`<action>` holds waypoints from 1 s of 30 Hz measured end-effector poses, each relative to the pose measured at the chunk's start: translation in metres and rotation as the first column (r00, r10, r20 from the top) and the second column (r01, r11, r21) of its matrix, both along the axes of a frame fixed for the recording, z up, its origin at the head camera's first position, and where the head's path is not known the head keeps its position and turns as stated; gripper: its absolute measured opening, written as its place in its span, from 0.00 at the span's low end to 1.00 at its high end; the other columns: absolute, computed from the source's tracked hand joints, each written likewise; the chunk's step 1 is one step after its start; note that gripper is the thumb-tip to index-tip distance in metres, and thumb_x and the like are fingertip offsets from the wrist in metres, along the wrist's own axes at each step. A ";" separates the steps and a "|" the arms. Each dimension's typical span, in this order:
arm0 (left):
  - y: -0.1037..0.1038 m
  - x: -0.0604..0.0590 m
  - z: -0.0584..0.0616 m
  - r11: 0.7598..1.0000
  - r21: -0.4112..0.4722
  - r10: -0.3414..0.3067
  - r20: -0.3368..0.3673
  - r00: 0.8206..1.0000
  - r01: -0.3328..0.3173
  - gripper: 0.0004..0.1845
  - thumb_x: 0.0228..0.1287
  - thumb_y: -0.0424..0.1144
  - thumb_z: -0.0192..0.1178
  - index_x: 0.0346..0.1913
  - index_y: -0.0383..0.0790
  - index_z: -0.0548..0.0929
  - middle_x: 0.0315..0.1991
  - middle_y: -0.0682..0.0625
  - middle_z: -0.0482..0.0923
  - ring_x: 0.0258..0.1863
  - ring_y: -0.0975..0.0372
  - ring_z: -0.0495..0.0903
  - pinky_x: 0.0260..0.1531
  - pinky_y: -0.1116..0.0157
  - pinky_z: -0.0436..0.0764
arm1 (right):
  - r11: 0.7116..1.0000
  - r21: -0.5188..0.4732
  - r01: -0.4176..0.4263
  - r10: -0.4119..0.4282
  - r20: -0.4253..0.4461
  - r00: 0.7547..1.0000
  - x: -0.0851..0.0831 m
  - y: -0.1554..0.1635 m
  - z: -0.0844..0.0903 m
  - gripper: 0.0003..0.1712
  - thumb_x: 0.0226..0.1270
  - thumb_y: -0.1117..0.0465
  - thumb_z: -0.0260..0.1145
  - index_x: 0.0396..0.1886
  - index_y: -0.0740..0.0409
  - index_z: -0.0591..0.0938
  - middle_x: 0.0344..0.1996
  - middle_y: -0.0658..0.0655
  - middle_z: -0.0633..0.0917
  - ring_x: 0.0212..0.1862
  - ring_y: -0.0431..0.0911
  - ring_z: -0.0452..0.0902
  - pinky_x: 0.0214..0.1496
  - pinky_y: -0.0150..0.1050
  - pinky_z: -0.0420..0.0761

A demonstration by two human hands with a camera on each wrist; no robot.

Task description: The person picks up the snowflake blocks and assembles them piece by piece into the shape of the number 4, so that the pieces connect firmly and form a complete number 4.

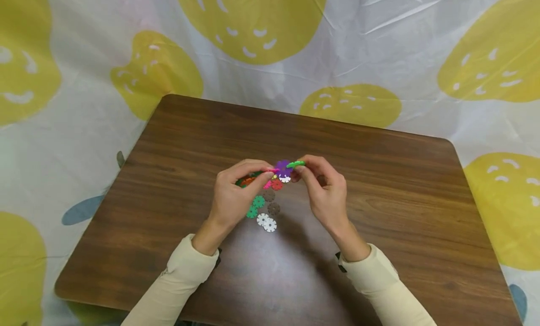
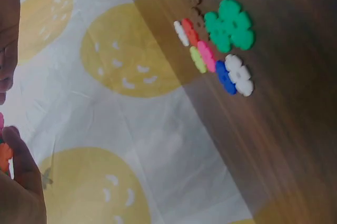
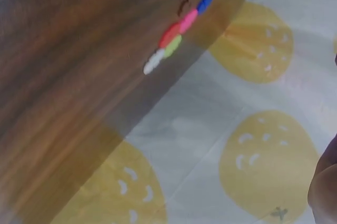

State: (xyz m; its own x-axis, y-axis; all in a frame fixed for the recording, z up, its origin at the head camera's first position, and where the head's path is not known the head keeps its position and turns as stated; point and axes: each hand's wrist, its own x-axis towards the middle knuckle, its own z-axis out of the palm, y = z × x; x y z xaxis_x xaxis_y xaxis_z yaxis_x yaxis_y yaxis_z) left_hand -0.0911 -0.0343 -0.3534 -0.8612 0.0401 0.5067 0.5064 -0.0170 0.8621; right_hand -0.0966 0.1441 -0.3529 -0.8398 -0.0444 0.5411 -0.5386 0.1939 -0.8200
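Here we see a purple snowflake disc (image 1: pixel 282 167) held above the middle of the wooden table (image 1: pixel 379 185), the left hand (image 1: pixel 236 192) pinching it from one side while the right hand (image 1: pixel 322 190) pinches a green disc (image 1: pixel 296 164) against its edge. Just below, loose discs (image 1: pixel 266 213) lie scattered between the wrists. Bare wood stretches well out to every rounded table edge, ringed by the yellow-spotted cloth (image 1: pixel 76 82).

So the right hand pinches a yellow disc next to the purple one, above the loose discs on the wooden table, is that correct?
Not quite: the disc pinched by the right hand is green, not yellow, as the head view shows. The rest holds: it sits next to the purple disc, above the loose discs on the wooden table.
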 end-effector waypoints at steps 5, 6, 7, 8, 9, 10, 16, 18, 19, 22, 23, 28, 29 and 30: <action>-0.002 0.000 0.002 0.989 -0.145 -0.040 0.019 0.999 0.042 0.09 0.53 0.34 0.65 0.39 0.35 0.84 0.36 0.47 0.83 0.31 0.62 0.81 0.32 0.68 0.82 | 0.999 0.028 -0.024 0.023 0.045 0.999 0.001 0.008 0.007 0.06 0.61 0.71 0.60 0.37 0.68 0.78 0.26 0.64 0.83 0.27 0.51 0.80 0.30 0.34 0.82; -0.003 -0.001 0.000 0.982 -0.184 -0.043 0.020 0.999 0.046 0.10 0.54 0.35 0.65 0.40 0.37 0.84 0.37 0.48 0.84 0.31 0.64 0.81 0.31 0.69 0.81 | 0.999 0.027 -0.037 0.036 0.059 0.998 0.001 0.008 0.007 0.06 0.61 0.71 0.59 0.38 0.68 0.78 0.27 0.65 0.83 0.28 0.52 0.80 0.30 0.35 0.82; -0.004 -0.003 -0.002 0.975 -0.217 -0.047 0.025 0.999 0.052 0.11 0.54 0.36 0.65 0.42 0.38 0.84 0.37 0.50 0.84 0.30 0.65 0.81 0.31 0.70 0.81 | 0.998 0.028 -0.048 0.046 0.071 0.996 0.001 0.009 0.008 0.06 0.61 0.71 0.59 0.38 0.68 0.78 0.28 0.65 0.82 0.28 0.54 0.79 0.31 0.35 0.82; -0.006 -0.005 -0.004 0.967 -0.249 -0.052 0.029 0.998 0.058 0.12 0.55 0.37 0.65 0.43 0.40 0.84 0.38 0.51 0.84 0.30 0.66 0.81 0.31 0.70 0.81 | 0.998 0.030 -0.056 0.053 0.084 0.995 0.000 0.009 0.008 0.06 0.62 0.71 0.59 0.38 0.68 0.77 0.28 0.65 0.82 0.29 0.54 0.79 0.32 0.35 0.83; -0.007 -0.006 -0.006 0.959 -0.276 -0.060 0.032 0.998 0.067 0.12 0.55 0.38 0.65 0.43 0.42 0.84 0.39 0.52 0.84 0.30 0.67 0.82 0.31 0.70 0.81 | 0.997 0.029 -0.067 0.064 0.097 0.993 0.000 0.010 0.008 0.06 0.62 0.71 0.59 0.38 0.68 0.77 0.29 0.65 0.82 0.29 0.55 0.79 0.32 0.36 0.83; -0.009 -0.008 -0.009 0.951 -0.299 -0.069 0.038 0.997 0.077 0.13 0.55 0.39 0.65 0.44 0.43 0.84 0.39 0.53 0.84 0.30 0.68 0.82 0.30 0.70 0.81 | 0.997 0.028 -0.077 0.073 0.111 0.991 0.000 0.009 0.008 0.06 0.62 0.70 0.59 0.39 0.67 0.77 0.29 0.65 0.82 0.29 0.56 0.79 0.33 0.36 0.83; -0.013 -0.012 -0.017 0.936 -0.330 -0.101 0.087 0.991 0.125 0.15 0.55 0.43 0.65 0.47 0.47 0.82 0.40 0.54 0.84 0.30 0.69 0.82 0.31 0.67 0.83 | 0.990 0.022 -0.138 0.132 0.181 0.975 0.000 0.006 0.002 0.06 0.63 0.70 0.58 0.40 0.66 0.76 0.32 0.63 0.82 0.32 0.56 0.80 0.37 0.40 0.83; -0.014 -0.012 -0.018 0.936 -0.328 -0.097 0.113 0.989 0.129 0.16 0.55 0.43 0.64 0.47 0.47 0.82 0.39 0.53 0.84 0.30 0.68 0.83 0.31 0.68 0.83 | 0.987 0.036 -0.156 0.146 0.201 0.969 0.000 0.004 0.001 0.07 0.63 0.69 0.58 0.40 0.64 0.76 0.32 0.62 0.83 0.33 0.55 0.80 0.37 0.38 0.83; -0.015 -0.012 -0.019 0.934 -0.332 -0.092 0.125 0.988 0.129 0.16 0.55 0.44 0.64 0.48 0.48 0.82 0.39 0.54 0.84 0.30 0.68 0.83 0.30 0.69 0.82 | 0.985 0.051 -0.166 0.152 0.213 0.965 0.000 0.004 0.001 0.07 0.63 0.68 0.59 0.41 0.64 0.77 0.33 0.61 0.83 0.34 0.54 0.80 0.37 0.37 0.83; -0.017 -0.014 -0.021 0.930 -0.349 -0.070 0.139 0.988 0.115 0.15 0.56 0.44 0.64 0.48 0.48 0.81 0.37 0.53 0.85 0.32 0.67 0.83 0.31 0.70 0.82 | 0.975 0.114 -0.192 0.160 0.243 0.957 -0.001 0.004 0.000 0.12 0.63 0.66 0.60 0.46 0.61 0.76 0.37 0.57 0.83 0.39 0.52 0.80 0.39 0.35 0.81; -0.018 -0.014 -0.022 0.929 -0.354 -0.058 0.144 0.988 0.106 0.15 0.56 0.44 0.64 0.48 0.48 0.81 0.37 0.53 0.85 0.32 0.67 0.83 0.31 0.70 0.82 | 0.971 0.138 -0.198 0.158 0.255 0.954 -0.003 0.005 0.000 0.14 0.62 0.65 0.61 0.49 0.59 0.76 0.39 0.56 0.83 0.41 0.51 0.80 0.41 0.35 0.81; -0.022 -0.017 -0.025 0.922 -0.383 0.006 0.171 0.985 0.061 0.16 0.56 0.46 0.63 0.48 0.50 0.81 0.37 0.54 0.85 0.33 0.69 0.82 0.32 0.71 0.81 | 0.944 0.264 -0.199 0.106 0.327 0.939 -0.018 0.017 -0.020 0.24 0.61 0.58 0.63 0.57 0.52 0.72 0.43 0.56 0.82 0.48 0.50 0.78 0.51 0.42 0.79; -0.023 -0.017 -0.025 0.921 -0.384 0.014 0.180 0.984 0.057 0.16 0.56 0.46 0.63 0.47 0.50 0.81 0.37 0.54 0.85 0.32 0.69 0.82 0.32 0.71 0.81 | 0.936 0.295 -0.192 0.085 0.340 0.937 -0.022 0.021 -0.027 0.25 0.61 0.57 0.64 0.58 0.51 0.71 0.44 0.57 0.82 0.48 0.50 0.78 0.51 0.42 0.79; -0.023 -0.018 -0.025 0.920 -0.387 0.020 0.184 0.983 0.054 0.15 0.56 0.47 0.63 0.47 0.50 0.81 0.37 0.55 0.85 0.32 0.69 0.82 0.32 0.71 0.81 | 0.927 0.327 -0.185 0.064 0.349 0.935 -0.026 0.025 -0.035 0.26 0.60 0.56 0.64 0.58 0.51 0.71 0.44 0.57 0.82 0.48 0.50 0.78 0.51 0.43 0.79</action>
State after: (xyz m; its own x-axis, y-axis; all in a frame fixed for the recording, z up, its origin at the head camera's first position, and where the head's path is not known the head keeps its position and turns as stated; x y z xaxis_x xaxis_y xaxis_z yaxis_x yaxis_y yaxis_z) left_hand -0.1086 -0.0577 -0.3787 -0.9340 0.2174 0.2834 0.3437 0.3313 0.8787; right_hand -0.1227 0.1694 -0.3881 -0.9406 -0.2951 0.1680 -0.2917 0.4492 -0.8445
